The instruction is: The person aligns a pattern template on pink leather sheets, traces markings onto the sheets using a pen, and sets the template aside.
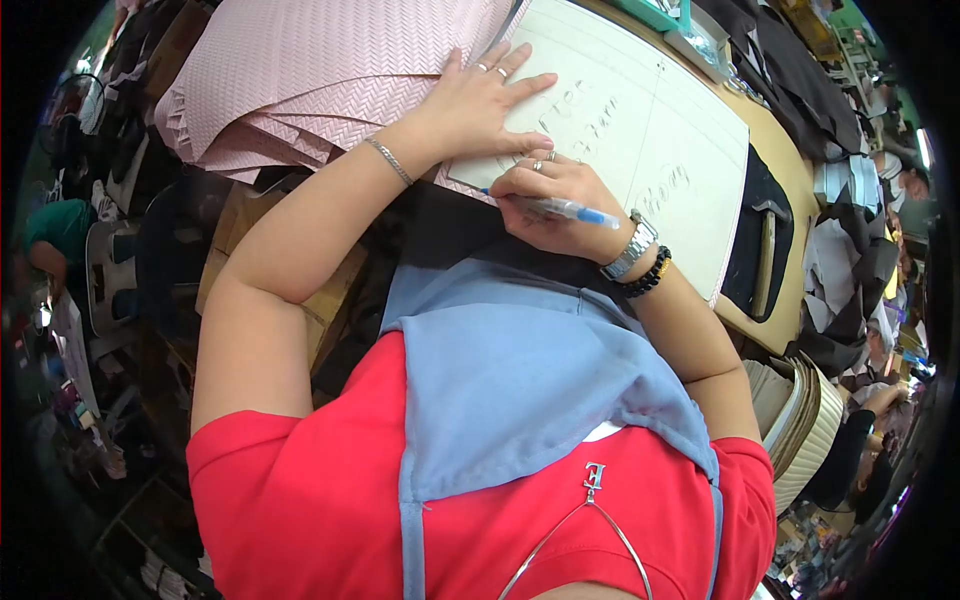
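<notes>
My right hand (560,195) is closed round a pen (575,210) with a clear barrel and a blue end. The pen's tip is at the near left edge of a large white pattern board (700,150) with handwriting and ruled lines on it. My left hand (490,100) lies flat with fingers spread, pressing on the left part of the board. Beneath the board and out to the left spread layered sheets of pink woven-texture material (330,75). A thin strip of the pink material shows along the board's near edge.
A tan work table (790,200) carries the board. Dark material (765,240) lies right of the board, and a teal tray (650,12) stands at the back. Stacked cream sheets (800,420) are by my right elbow. A person in green (60,235) is far left.
</notes>
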`<action>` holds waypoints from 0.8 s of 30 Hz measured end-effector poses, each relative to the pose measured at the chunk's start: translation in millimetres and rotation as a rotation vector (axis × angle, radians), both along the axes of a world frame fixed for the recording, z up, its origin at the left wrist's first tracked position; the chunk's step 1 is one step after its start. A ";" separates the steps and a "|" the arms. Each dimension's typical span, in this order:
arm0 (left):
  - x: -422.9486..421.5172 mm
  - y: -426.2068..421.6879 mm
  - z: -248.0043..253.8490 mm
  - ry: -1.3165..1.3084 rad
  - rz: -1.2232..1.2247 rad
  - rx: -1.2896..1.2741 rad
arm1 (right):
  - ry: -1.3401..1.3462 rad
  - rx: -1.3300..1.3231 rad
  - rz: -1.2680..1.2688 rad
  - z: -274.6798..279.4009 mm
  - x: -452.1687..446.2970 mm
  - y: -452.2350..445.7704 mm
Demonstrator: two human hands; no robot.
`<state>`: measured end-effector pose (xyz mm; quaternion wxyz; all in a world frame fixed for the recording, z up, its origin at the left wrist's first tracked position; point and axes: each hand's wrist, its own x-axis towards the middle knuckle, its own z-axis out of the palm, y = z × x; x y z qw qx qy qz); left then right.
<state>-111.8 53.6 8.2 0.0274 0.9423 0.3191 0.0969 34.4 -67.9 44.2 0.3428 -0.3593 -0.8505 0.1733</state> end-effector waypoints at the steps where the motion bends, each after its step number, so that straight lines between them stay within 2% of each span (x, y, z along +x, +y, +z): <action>1: 0.4 0.1 0.5 0.004 0.001 -0.008 | -0.015 0.013 0.006 0.5 -1.4 1.2; 7: 0.5 0.2 -0.8 0.010 0.008 0.003 | -0.169 0.074 0.074 -6.6 -0.3 0.3; 10: 0.2 0.1 -0.7 0.013 0.007 0.004 | -0.165 0.006 0.069 -0.9 5.3 -4.5; 14: -1.0 -2.8 5.5 -0.011 0.000 -0.030 | -0.010 -0.089 -0.066 11.3 24.3 -10.9; 19: 0.0 -3.5 13.4 -0.012 -0.005 -0.070 | 0.231 -0.153 -0.416 3.0 89.2 -33.4; 21: 0.2 -4.9 17.0 0.004 -0.005 -0.093 | 0.123 -0.043 -0.661 -1.9 121.4 -46.6; 24: 2.3 -3.7 17.2 0.027 0.005 -0.068 | -0.092 -0.013 -0.930 9.8 151.8 -73.9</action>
